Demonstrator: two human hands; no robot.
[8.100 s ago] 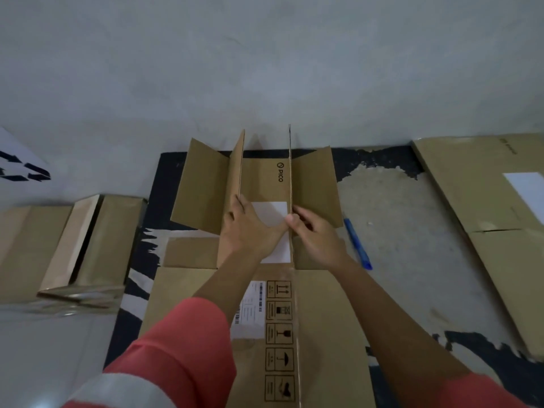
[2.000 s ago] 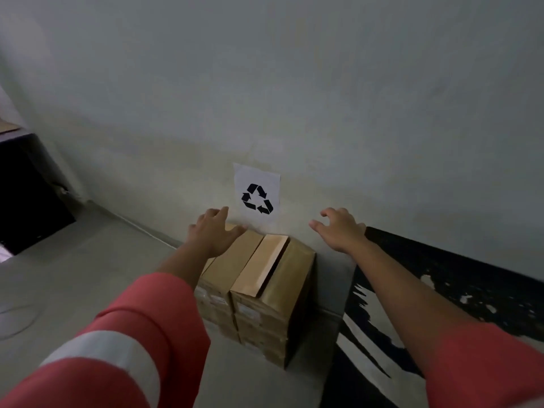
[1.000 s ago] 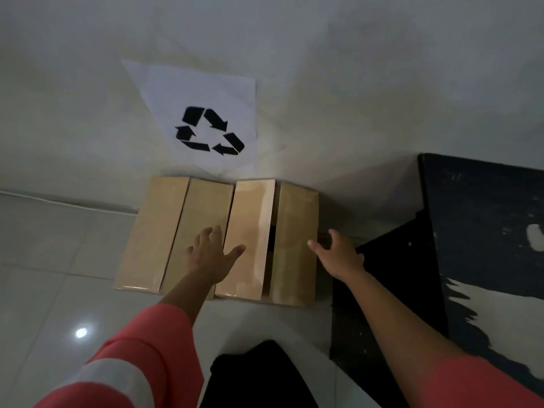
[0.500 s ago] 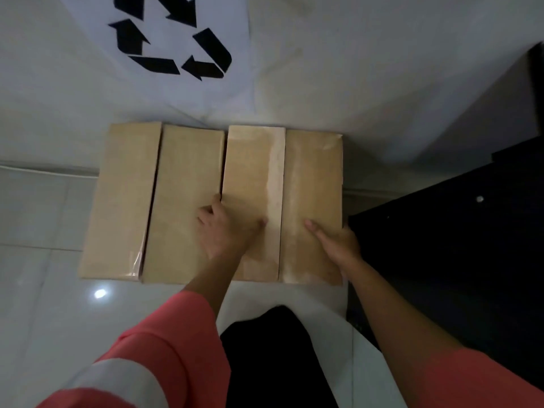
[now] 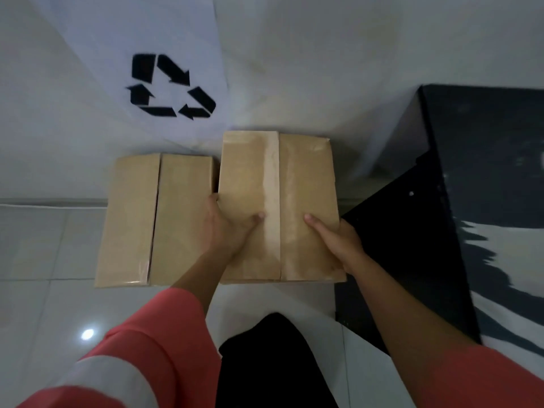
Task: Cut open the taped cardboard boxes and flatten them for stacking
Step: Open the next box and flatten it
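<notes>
Box (image 5: 282,184) gripped at both sides: left hand (image 5: 226,231), right hand (image 5: 338,245), fingers (image 5: 212,199) curled round edges. Risk: shallow grip, box slips, drops on neighbour box (image 5: 153,219).

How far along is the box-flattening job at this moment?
Done: no cut or flattened box in view. In hand: left hand and right hand grip the right-hand taped box, its tape strip unbroken. Left: cutting and flattening it and the closed box beside it.

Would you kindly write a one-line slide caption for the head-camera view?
A left hand and right hand grip a taped box next to a second box, under a recycling sign.
</notes>
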